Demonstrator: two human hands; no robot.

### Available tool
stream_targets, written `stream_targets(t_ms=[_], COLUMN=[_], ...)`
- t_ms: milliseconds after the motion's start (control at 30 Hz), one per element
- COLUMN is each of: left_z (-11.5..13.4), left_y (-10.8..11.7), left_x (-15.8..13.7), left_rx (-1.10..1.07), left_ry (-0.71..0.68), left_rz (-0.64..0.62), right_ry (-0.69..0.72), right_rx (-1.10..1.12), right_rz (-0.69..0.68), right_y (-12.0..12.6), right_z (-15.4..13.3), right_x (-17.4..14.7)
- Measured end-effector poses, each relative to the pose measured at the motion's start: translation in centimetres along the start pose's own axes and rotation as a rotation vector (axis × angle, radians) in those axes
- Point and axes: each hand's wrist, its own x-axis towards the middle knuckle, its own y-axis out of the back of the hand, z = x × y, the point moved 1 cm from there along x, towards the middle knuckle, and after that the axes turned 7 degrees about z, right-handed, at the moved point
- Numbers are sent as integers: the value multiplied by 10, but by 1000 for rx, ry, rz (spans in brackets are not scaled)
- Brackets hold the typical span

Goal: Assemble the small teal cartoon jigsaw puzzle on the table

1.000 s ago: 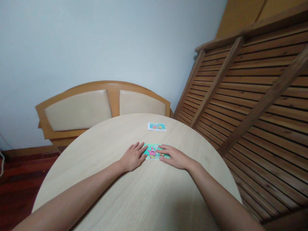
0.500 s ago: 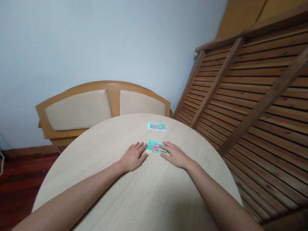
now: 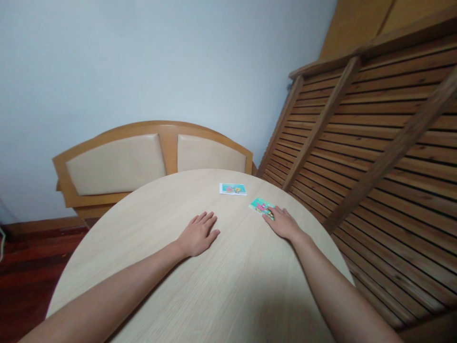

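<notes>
A thin teal picture card (image 3: 257, 205) with a pink cartoon figure lies turned at an angle towards the right side of the round table. My right hand (image 3: 283, 224) has its thumb and fingertips at the card's near right corner, partly covering it. Palm down on the bare tabletop, my left hand (image 3: 197, 236) rests with its fingers stretched out, holding nothing. Farther back, a second teal picture piece (image 3: 233, 189) with a white left edge lies flat, touched by neither hand.
The pale wooden round table (image 3: 157, 290) fills the lower middle. Behind it stands a wooden headboard (image 3: 167, 143) with cream padded panels against the white wall (image 3: 171, 62). A slatted wooden frame (image 3: 360, 143) leans along the right side. Dark red flooring (image 3: 32, 281) shows at left.
My right hand has moved right and slightly away from me, taking the card along and turning it at an angle. The left hand and the farther picture piece have stayed put.
</notes>
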Motion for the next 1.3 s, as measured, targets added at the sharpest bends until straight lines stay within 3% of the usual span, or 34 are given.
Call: stream_targets(t_ms=[133,400,600,767,900,1000,1133,1300], left_z=[2,4,3,0,1,2,1,-2], left_y=[0,2,0,0,3,5,4,1], left_x=[0,0,1,4,6,7,6,4], left_rx=[-4,-10,-3,-3,10,2,6,-15], left_ry=[18,32,32,19,-4,-39,-67,-70], left_rz=[2,-10,-3,-1,-3,5,12,-6], right_ry=[-149,-268,-271,-262,-247,-179,35,284], right_rx=[-23,-15,18,65,85,63,78,171], right_rz=[-18,-50,-3,50,128,63,-63,-118], right_y=[-5,-3,-15,-20,-21,-18,-9,5], right_z=[6,-1,-20,-28,-30,-38,-51,-62], right_x=[16,61,92,100,90,72,31,-36])
